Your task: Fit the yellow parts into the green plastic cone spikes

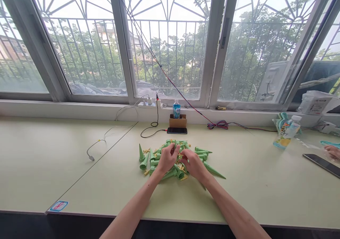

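Many green cones (214, 170) lie heaped with yellow pieces (146, 172) on the counter (106, 189), on your side of the cardboard box (177, 123). Your left hand (168, 157) seems closed around one upright cone (175, 143), whose tip shows above the fingers, directly your side of the box. Your right hand (193, 163), nearer you and slightly right of the box, has its fingertips curled together; you cannot tell from this view what, if anything, they pinch. Steady the cone with the left hand and give the fine work to the right fingertips, pressing lightly, both wrists clear of the heap, so that loose pieces do not scatter. Between heap and box lies a black phone (176, 130); right of the box, a coiled cable (217, 125) rests well apart from your hands.
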A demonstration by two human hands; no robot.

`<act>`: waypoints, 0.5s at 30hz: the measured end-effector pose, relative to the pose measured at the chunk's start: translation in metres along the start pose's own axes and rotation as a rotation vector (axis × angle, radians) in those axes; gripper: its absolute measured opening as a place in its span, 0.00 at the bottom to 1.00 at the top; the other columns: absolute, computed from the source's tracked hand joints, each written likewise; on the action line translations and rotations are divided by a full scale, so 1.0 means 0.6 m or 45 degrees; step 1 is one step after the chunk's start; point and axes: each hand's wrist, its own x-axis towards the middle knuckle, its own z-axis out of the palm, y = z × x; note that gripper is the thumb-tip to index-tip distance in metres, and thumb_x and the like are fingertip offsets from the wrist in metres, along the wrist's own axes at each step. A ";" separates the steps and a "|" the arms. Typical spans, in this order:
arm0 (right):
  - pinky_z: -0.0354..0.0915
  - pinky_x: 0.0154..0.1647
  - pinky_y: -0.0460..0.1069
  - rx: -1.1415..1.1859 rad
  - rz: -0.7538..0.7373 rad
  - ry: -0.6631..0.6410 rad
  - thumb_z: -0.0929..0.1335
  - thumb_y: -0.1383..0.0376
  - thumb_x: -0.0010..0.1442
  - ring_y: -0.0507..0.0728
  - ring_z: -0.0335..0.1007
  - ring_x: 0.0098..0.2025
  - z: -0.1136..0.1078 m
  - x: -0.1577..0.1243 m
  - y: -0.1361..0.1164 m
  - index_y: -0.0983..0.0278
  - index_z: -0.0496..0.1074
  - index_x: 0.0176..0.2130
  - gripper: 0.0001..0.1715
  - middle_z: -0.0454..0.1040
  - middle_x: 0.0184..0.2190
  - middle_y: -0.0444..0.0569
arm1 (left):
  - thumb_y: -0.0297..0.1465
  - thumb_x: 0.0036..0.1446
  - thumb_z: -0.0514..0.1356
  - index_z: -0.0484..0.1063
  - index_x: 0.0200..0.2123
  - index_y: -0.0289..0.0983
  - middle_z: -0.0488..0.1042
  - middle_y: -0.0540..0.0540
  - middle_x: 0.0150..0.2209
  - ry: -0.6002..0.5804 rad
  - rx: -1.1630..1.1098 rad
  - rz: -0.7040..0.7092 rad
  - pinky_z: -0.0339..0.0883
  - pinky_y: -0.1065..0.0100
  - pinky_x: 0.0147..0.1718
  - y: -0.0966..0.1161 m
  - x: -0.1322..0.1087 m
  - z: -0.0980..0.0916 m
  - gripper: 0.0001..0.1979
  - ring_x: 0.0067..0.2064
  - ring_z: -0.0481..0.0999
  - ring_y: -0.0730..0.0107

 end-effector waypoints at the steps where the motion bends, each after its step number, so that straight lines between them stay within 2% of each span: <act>1: 0.60 0.34 0.47 0.001 -0.001 0.003 0.65 0.70 0.61 0.54 0.64 0.31 0.000 0.000 0.000 0.64 0.66 0.35 0.02 0.69 0.30 0.46 | 0.43 0.63 0.51 0.54 0.22 0.39 0.58 0.54 0.18 -0.002 0.000 0.005 0.50 0.71 0.22 0.000 0.000 0.000 0.20 0.20 0.56 0.75; 4: 0.60 0.33 0.47 -0.002 0.007 0.002 0.64 0.69 0.61 0.54 0.63 0.30 0.000 0.001 0.000 0.64 0.65 0.34 0.02 0.68 0.29 0.46 | 0.43 0.63 0.51 0.54 0.22 0.38 0.56 0.54 0.18 -0.006 0.007 0.022 0.50 0.71 0.22 0.001 0.000 -0.001 0.20 0.20 0.56 0.75; 8: 0.57 0.30 0.46 -0.010 0.016 -0.021 0.63 0.66 0.64 0.53 0.60 0.27 0.002 0.001 0.002 0.64 0.64 0.31 0.09 0.67 0.27 0.45 | 0.41 0.63 0.51 0.56 0.23 0.38 0.57 0.54 0.19 -0.055 0.029 0.048 0.49 0.71 0.22 0.002 -0.002 0.000 0.19 0.21 0.55 0.76; 15: 0.56 0.29 0.46 0.011 0.017 -0.021 0.59 0.63 0.67 0.52 0.60 0.26 0.005 0.002 0.007 0.64 0.64 0.28 0.16 0.68 0.25 0.46 | 0.40 0.63 0.51 0.51 0.21 0.38 0.52 0.55 0.18 -0.085 0.059 0.088 0.47 0.71 0.23 0.002 -0.004 0.002 0.20 0.21 0.52 0.75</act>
